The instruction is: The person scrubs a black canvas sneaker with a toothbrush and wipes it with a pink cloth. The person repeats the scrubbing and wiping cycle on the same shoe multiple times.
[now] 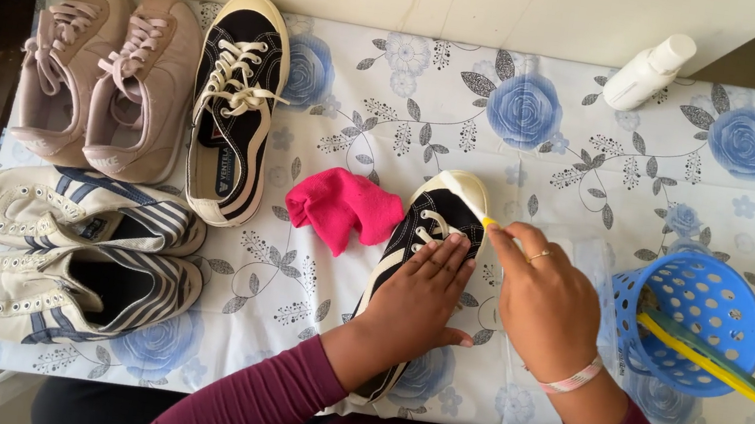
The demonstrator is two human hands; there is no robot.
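- We are pressing our left hand (420,292) flat, fingers spread open, on the black sneaker (428,234) lying mid-desk (520,178).
- Our right hand (547,305), just right of that sneaker, is gripping a yellow-handled brush (473,201) with fingers closed, bristles touching its white toe.
- A pink cloth (342,207) is lying just left of it.
- A blue basket (692,320) is sitting right of it.
- A white bottle (648,73) is lying beyond, far right.
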